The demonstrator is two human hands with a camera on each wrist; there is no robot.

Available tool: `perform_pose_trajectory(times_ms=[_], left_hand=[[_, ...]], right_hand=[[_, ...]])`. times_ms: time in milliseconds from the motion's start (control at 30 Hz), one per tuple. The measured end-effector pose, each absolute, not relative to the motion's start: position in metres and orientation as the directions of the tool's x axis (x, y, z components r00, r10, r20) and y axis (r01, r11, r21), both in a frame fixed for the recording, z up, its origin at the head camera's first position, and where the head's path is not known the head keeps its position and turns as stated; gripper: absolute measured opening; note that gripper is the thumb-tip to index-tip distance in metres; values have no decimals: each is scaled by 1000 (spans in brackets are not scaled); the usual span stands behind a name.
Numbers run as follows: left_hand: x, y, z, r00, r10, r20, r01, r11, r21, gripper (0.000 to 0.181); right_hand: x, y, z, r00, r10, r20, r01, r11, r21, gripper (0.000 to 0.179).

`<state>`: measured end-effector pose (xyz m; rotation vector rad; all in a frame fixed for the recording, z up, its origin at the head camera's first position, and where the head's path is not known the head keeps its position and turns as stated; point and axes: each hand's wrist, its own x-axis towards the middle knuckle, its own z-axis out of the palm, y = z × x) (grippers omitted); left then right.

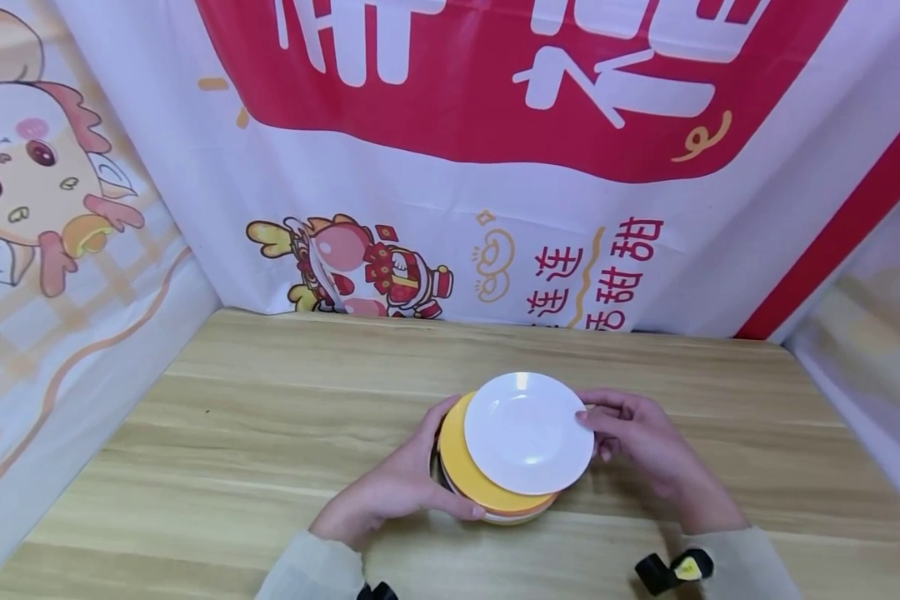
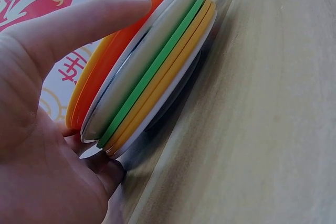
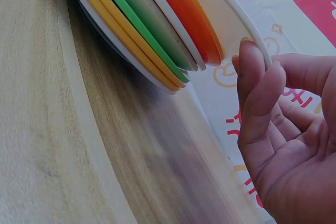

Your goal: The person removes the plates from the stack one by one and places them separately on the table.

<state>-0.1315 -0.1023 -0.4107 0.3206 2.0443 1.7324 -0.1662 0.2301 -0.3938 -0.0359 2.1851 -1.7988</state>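
A white plate (image 1: pixel 528 433) lies tilted and shifted to the right over a yellow plate (image 1: pixel 459 454), the top of a stack of several plates. My right hand (image 1: pixel 641 437) pinches the white plate's right rim between thumb and fingers; in the right wrist view that rim stands raised off the stack. Around the stack's left side curls my left hand (image 1: pixel 412 479), its thumb along the near edge. Below the yellow plate, the left wrist view shows an orange plate (image 2: pixel 116 59), pale ones, a green plate (image 2: pixel 152 74) and more yellow ones. A dark piece at the bottom is partly hidden.
The stack stands on a wood-grain table (image 1: pixel 270 417). Behind it hangs a white and red printed cloth (image 1: pixel 450 200), with another patterned cloth (image 1: pixel 52 275) on the left. Pale cloth also borders the table on the right. Black straps are on both wrists.
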Motion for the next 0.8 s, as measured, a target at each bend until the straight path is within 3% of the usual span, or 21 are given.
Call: perform_pose_trajectory(times_ms=[800], left_hand=[[-132,-102,-412,-877,448,-171,-91,193,977,134]], right_hand=[[-166,232,-395,-953,-204,-222,183,194,-964,56]])
